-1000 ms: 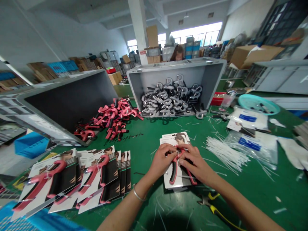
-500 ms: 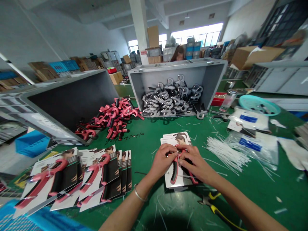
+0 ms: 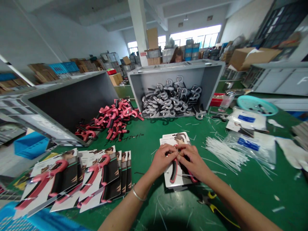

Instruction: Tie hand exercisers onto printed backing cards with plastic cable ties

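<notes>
A pink-and-black hand grip strengthener (image 3: 173,171) lies on a printed backing card (image 3: 169,140), on top of a small stack of such cards. My left hand (image 3: 165,160) and my right hand (image 3: 192,160) are both closed over its upper part. Their thumbs and fingertips meet in a pinch around a thin cable tie at the top of the handles, mostly hidden by the fingers. The right handle is largely covered by my right hand. Just below my right forearm lie yellow-handled cutters (image 3: 211,205).
White cable ties (image 3: 223,154) lie in a pile to the right. Carded pink grips (image 3: 96,173) are stacked at left. Pink grips (image 3: 115,115) spill from a grey crate (image 3: 72,86); another crate (image 3: 175,64) holds grey grips. Behind it is a person (image 3: 177,55).
Both hands stay on the same grip, with the right fingers drawn slightly closer to the left fingertips. The whole view has shifted slightly.
</notes>
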The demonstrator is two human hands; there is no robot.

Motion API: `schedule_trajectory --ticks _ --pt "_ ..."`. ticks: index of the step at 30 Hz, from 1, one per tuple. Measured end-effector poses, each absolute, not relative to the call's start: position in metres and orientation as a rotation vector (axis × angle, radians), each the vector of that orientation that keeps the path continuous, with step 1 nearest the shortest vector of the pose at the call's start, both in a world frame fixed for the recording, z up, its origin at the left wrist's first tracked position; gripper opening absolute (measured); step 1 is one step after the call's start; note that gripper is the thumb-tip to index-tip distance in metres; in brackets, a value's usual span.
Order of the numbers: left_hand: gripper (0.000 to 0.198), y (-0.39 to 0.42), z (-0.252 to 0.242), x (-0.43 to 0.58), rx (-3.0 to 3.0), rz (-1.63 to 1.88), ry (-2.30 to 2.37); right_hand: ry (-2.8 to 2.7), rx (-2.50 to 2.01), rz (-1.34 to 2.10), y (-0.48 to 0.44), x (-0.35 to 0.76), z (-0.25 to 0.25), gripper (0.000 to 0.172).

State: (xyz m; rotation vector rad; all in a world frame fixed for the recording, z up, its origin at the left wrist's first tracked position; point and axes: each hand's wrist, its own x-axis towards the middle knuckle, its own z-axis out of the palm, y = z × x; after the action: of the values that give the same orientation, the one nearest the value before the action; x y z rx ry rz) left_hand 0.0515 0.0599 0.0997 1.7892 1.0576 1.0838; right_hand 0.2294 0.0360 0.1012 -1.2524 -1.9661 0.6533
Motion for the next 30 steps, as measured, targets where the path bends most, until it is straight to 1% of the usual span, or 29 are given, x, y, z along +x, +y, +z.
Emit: schedule_trajectory --ticks 3,6,7,9,11,14,17,19,21,23,24,25,28,30 --pt "0.008 0.06 0.101 0.051 1.753 1.078 1.09 -1.941 -1.245 0.649 0.036 0.231 0.1 0.017" --pt "0.011 0.059 0.109 0.053 1.572 1.133 1.127 -1.921 -1.204 0.655 0.037 0.234 0.101 0.005" --pt "0.012 0.056 0.113 0.054 1.574 1.17 1.143 -1.916 -1.202 0.649 0.037 0.235 0.1 0.01" --pt "0.012 0.046 0.119 0.06 1.777 1.231 1.145 -1.901 -1.219 0.627 0.037 0.235 0.099 0.021" --pt "0.013 0.03 0.119 0.066 2.135 1.211 1.081 -1.879 -1.242 0.601 0.037 0.233 0.096 0.025" --pt "0.018 0.006 0.109 0.069 2.58 1.011 0.948 -1.88 -1.256 0.562 0.038 0.227 0.093 0.027" --pt "0.016 -0.008 0.099 0.062 2.738 0.829 0.91 -1.89 -1.266 0.556 0.04 0.225 0.094 0.024" --pt "0.014 -0.013 0.1 0.053 2.687 0.821 0.958 -1.876 -1.26 0.577 0.038 0.228 0.1 0.02" --pt "0.012 -0.018 0.106 0.042 2.544 0.927 1.162 -1.884 -1.244 0.605 0.03 0.235 0.109 0.016" --pt "0.029 -0.023 0.111 0.032 2.363 0.968 1.429 -1.97 -1.219 0.625 0.017 0.241 0.119 0.016" --pt "0.035 -0.025 0.113 0.029 2.289 0.929 1.515 -2.042 -1.207 0.62 0.009 0.243 0.125 0.018" --pt "0.035 -0.026 0.113 0.026 2.236 0.868 1.547 -2.122 -1.196 0.604 0.001 0.244 0.129 0.019" --pt "0.015 -0.029 0.113 0.025 2.138 0.762 1.505 -2.31 -1.207 0.522 -0.022 0.24 0.138 0.017" --pt "0.009 -0.03 0.115 0.027 2.054 0.777 1.523 -2.335 -1.244 0.504 -0.03 0.235 0.137 0.017"
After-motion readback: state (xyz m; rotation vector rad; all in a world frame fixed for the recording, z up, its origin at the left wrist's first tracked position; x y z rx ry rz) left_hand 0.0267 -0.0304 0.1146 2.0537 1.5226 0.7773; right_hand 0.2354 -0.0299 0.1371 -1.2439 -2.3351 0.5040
